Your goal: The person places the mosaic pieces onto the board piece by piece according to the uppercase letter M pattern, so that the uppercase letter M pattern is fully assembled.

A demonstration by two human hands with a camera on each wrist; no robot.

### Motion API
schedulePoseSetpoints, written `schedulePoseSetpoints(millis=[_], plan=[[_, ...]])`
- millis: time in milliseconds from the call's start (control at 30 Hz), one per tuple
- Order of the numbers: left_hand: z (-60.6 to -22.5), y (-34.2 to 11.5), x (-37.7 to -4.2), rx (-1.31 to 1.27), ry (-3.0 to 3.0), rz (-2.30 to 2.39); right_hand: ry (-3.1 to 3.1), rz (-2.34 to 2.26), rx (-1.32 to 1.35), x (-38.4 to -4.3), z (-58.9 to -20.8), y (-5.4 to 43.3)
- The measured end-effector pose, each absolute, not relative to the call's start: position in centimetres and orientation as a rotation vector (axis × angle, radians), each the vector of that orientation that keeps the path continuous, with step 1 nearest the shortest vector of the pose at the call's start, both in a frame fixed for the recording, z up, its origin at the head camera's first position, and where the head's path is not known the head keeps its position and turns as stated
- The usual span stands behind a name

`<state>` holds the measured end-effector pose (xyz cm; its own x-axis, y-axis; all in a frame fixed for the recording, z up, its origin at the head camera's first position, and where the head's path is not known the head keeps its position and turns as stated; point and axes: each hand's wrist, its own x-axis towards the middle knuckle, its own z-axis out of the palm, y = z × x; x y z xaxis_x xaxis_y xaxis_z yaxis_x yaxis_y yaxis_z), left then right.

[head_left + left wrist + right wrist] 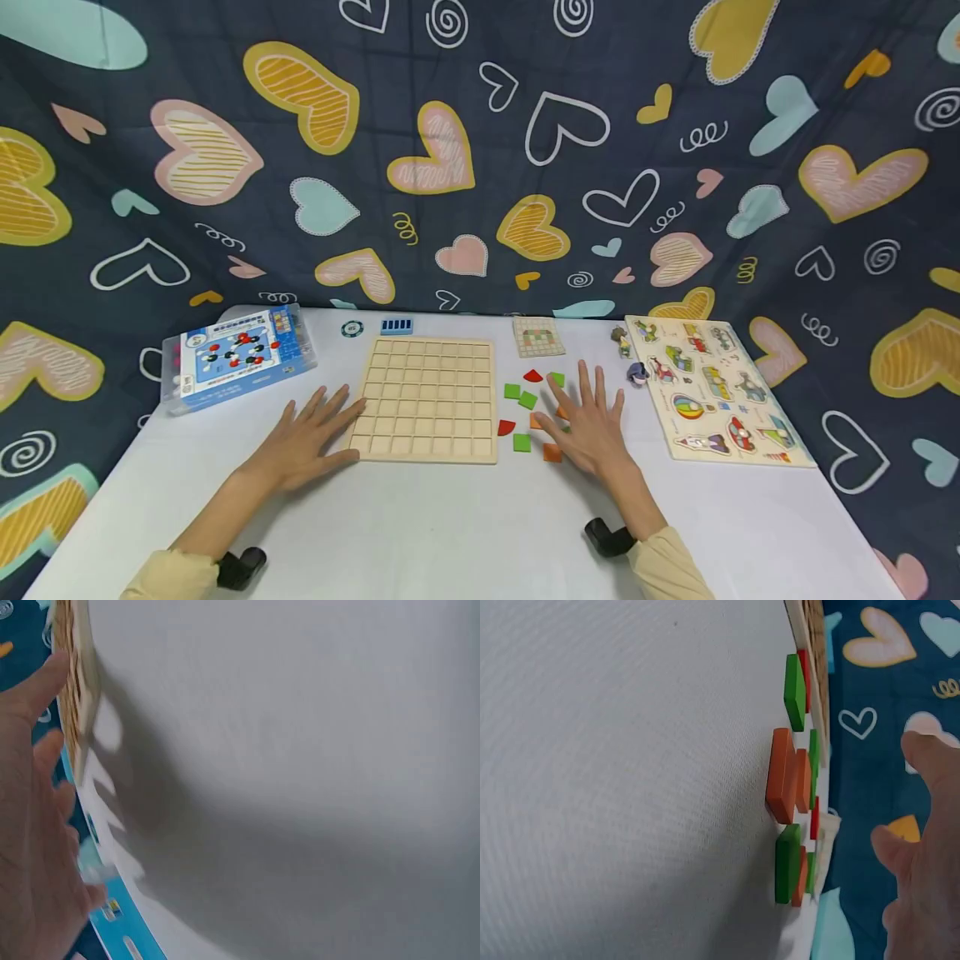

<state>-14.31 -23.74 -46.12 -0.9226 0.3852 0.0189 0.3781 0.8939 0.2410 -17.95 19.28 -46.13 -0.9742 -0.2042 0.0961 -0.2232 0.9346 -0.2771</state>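
A square wooden grid board [423,400] lies flat on the white table, its cells bare. My left hand [311,442] is spread with straight fingers, thumb and index tip right at the board's left edge. In the left wrist view that hand [37,825] appears beside the board's corner [84,690]. My right hand [592,425] hovers spread out over loose wooden pieces, holding nothing. Among them are green squares [522,442], orange squares [552,452] and red quarter-round pieces [506,427]. The right wrist view shows an orange square [781,776] and a green square [787,862] below the fingers.
A small pattern card [538,337] lies behind the pieces. To the right are a picture puzzle board [716,392] and two small figures [637,374]. At the left stands a plastic box [240,358]; a blue block [397,326] and a round disc [352,329] sit behind the board.
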Motion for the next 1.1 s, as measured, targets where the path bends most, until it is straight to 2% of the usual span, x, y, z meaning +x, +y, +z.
schedulePoseSetpoints(millis=[300, 600, 867, 1100], plan=[[-46.4, -25.2, -15.9, 0.841, 2.985, 0.386, -3.008, 0.474, 0.36, -18.0, -46.3, 19.5], [-46.1, -25.6, -16.8, 0.927, 2.939, 0.437, -3.081, 0.813, 0.357, -18.4, -45.5, 19.3], [-45.9, -25.7, -17.0, 0.875, 2.892, 0.556, -2.954, 1.232, 0.366, -18.9, -44.9, 19.5], [-46.3, -26.0, -16.9, 0.874, 2.893, 0.68, -2.917, 1.472, 0.232, -19.2, -44.4, 19.6]])
